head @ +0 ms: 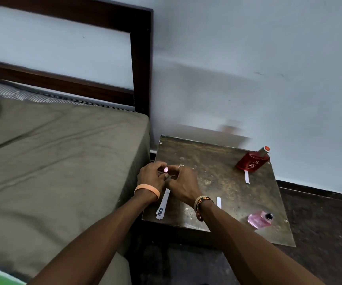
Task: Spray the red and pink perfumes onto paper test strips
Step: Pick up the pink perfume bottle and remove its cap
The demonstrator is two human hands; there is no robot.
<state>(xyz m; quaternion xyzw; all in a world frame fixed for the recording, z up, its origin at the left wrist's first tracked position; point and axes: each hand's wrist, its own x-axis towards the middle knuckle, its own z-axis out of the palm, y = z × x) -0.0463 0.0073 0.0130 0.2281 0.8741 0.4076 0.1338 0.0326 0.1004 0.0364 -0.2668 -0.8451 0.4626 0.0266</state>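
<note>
Together, fingers (158,165) of left hand (150,176) and right hand (183,183) in a pinch around the small pink cap (166,170).

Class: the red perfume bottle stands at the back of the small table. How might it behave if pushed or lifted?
The red perfume bottle looks glossy like glass: probably hard, smooth to hold, breakable. It stands tall, so a high push may tip it. It sits near the table edge and might fall off.

A red glass perfume bottle (252,161) is stood on the scuffed dark counter (213,159), a white paper strip (247,177) laid just beside it.
</note>
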